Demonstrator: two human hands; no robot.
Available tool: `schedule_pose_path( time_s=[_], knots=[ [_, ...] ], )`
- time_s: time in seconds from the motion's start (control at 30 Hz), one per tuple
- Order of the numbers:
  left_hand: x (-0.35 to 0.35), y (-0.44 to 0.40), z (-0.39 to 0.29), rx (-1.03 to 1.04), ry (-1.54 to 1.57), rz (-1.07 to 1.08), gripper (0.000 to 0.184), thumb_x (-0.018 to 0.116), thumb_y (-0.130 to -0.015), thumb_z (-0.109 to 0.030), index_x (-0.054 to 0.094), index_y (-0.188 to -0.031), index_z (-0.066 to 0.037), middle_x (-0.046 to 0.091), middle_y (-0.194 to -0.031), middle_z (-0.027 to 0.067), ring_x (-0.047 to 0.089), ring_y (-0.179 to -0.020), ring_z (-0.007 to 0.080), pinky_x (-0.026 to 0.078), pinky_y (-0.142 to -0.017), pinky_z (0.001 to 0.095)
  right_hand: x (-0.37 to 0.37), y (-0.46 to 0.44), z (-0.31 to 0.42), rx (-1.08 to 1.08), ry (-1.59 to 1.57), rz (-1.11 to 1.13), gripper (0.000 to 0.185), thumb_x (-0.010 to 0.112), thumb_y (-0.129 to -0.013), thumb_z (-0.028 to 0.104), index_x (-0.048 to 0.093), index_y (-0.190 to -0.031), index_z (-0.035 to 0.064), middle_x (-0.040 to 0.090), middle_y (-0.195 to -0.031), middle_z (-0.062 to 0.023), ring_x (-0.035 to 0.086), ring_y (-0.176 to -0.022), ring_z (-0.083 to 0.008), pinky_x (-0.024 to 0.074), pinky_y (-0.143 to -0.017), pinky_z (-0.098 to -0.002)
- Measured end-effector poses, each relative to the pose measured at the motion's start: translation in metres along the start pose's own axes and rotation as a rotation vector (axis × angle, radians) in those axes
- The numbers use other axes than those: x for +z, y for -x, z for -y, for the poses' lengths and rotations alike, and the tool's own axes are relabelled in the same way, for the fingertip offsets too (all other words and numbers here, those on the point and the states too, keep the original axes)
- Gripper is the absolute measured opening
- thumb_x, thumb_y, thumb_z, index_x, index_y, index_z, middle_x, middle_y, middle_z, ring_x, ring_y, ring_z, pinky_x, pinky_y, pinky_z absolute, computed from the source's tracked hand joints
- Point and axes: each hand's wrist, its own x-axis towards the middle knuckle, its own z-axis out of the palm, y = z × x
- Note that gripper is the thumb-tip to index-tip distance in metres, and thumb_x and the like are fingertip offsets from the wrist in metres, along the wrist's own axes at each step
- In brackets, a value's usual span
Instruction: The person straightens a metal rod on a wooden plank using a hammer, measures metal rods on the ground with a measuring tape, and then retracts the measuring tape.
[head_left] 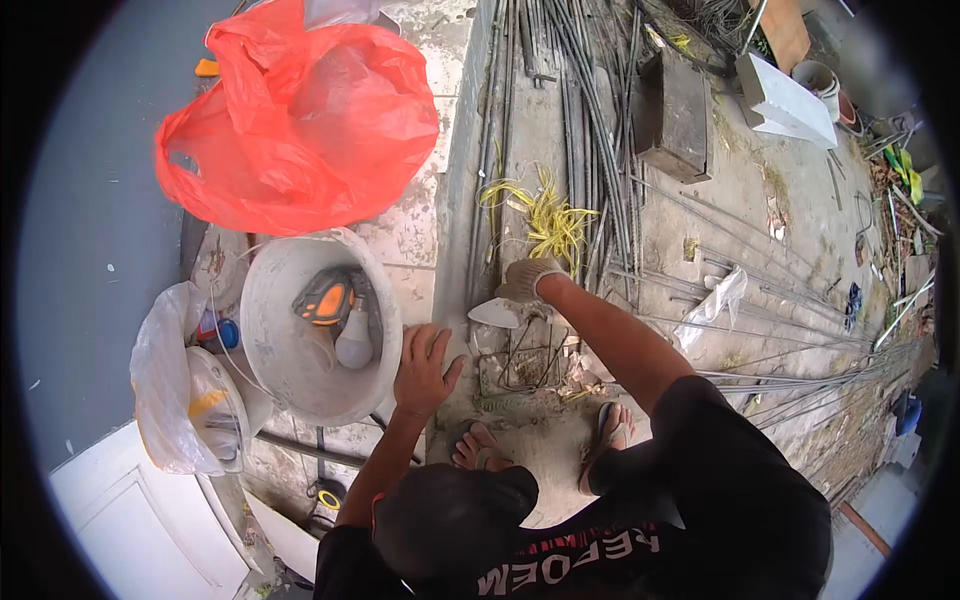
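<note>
Resting with its fingers spread, my left hand [428,370] lies palm down at the right edge of the pale tiled ledge [408,235], its grip released. Just left of it stands the round, whitish, dirt-smeared plastic bucket [320,392]; my fingers lie close by its rim, though I cannot tell whether they touch. Inside the bucket are an orange-and-black object [325,300] and a white light bulb [354,348].

My right hand [528,280], in a tan fabric glove, is bent down over the grey concrete ground [735,215], just past the ledge's right edge. Its fingers are turned from view, so I cannot tell whether this grip is clenched or released. A pale, flat, blade-like piece [496,314] shows directly below and left of the glove, on the side toward the ledge; whether I am grasping it is hidden. The loose tangle of yellow plastic string [555,225] lies immediately beyond the glove, over long dark metal rods [575,100] that run alongside the ledge.

Farther up the ledge, beyond the bucket, sits a crumpled, translucent red plastic bag [310,140], well apart from my right hand.
</note>
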Motion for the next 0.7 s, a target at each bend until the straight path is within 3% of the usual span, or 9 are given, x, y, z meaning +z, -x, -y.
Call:
schedule_pose_path(
  time_s=[0.07,0.13,0.2,0.27,0.33,0.43,0.53,0.7],
  knots=[
    [-0.001,0.0,0.0,0.0,0.018,0.001,0.051,0.074,-0.085,-0.033,0.06,-0.125,-0.004,0.048,-0.131,0.0148,0.041,-0.128,0.0384,0.032,-0.114,0.0566,0.013,-0.038,-0.022,0.033,-0.173,-0.172,0.055,0.052,-0.091,0.05,0.072,-0.094,-0.0018,0.072,-0.088,-0.021,0.068,-0.088,-0.0426,0.0525,-0.082,-0.0477],
    [-0.001,0.0,0.0,0.002,0.035,-0.004,0.051,0.075,-0.085,-0.033,0.06,-0.125,-0.004,0.049,-0.131,0.015,0.042,-0.127,0.0385,0.032,-0.114,0.0569,0.029,-0.057,-0.008,0.373,-0.55,-0.634,0.047,0.053,-0.09,0.041,0.068,-0.098,-0.0022,0.07,-0.095,-0.0245,0.067,-0.094,-0.0432,0.0522,-0.085,-0.0454],
    [-0.003,-0.001,0.0,-0.022,0.074,0.018,0.051,0.075,-0.085,-0.034,0.061,-0.124,-0.004,0.049,-0.13,0.015,0.042,-0.127,0.0379,0.032,-0.114,0.0568,0.028,-0.044,0.037,0.575,-0.578,-0.943,0.05,0.064,-0.086,0.039,0.059,-0.113,-0.0023,0.067,-0.111,-0.0276,0.066,-0.101,-0.0405,0.0512,-0.09,-0.0478],
    [-0.001,-0.001,0.0,-0.01,0.063,-0.005,0.051,0.075,-0.085,-0.035,0.061,-0.123,-0.004,0.05,-0.13,0.0148,0.043,-0.126,0.0376,0.032,-0.114,0.0567,0.031,-0.052,0.05,0.632,-0.651,-0.892,0.053,0.068,-0.083,0.041,0.06,-0.113,-0.0017,0.065,-0.115,-0.0257,0.065,-0.103,-0.0412,0.0504,-0.093,-0.0478],
    [-0.001,0.001,0.0,-0.003,0.053,-0.019,0.051,0.075,-0.085,-0.035,0.062,-0.123,-0.004,0.05,-0.129,0.0147,0.043,-0.126,0.0373,0.033,-0.113,0.0567,0.025,-0.055,0.059,0.781,-0.777,-0.626,0.059,0.073,-0.079,0.042,0.058,-0.116,-0.0015,0.063,-0.117,-0.0252,0.062,-0.111,-0.0403,0.0493,-0.097,-0.0457],
    [-0.002,0.0,-0.001,-0.019,0.063,0.004,0.05,0.074,-0.086,-0.037,0.063,-0.121,-0.004,0.051,-0.128,0.0149,0.043,-0.126,0.0375,0.033,-0.113,0.0563,0.013,-0.051,0.057,0.793,-0.875,-0.527,0.067,0.079,-0.074,0.042,0.056,-0.12,-0.0008,0.061,-0.121,-0.0236,0.059,-0.118,-0.0391,0.0485,-0.099,-0.0434],
    [-0.003,0.0,-0.002,-0.029,0.08,0.005,0.048,0.074,-0.086,-0.038,0.064,-0.12,-0.005,0.051,-0.129,0.0147,0.043,-0.126,0.0375,0.033,-0.113,0.056,0.031,-0.048,0.083,0.798,-0.6,-0.707,0.074,0.083,-0.07,0.044,0.054,-0.121,-0.0009,0.06,-0.121,-0.0219,0.059,-0.117,-0.0377,0.0496,-0.097,-0.0423],
    [-0.004,0.003,0.0,-0.02,0.082,-0.002,0.044,0.072,-0.087,-0.037,0.065,-0.117,-0.006,0.051,-0.13,0.0142,0.043,-0.127,0.0378,0.033,-0.114,0.0558,0.035,-0.047,0.072,0.697,-0.533,-0.696,0.078,0.087,-0.065,0.045,0.053,-0.121,0.0023,0.06,-0.117,-0.0182,0.062,-0.112,-0.0338,0.0528,-0.092,-0.0419]
  ],
)
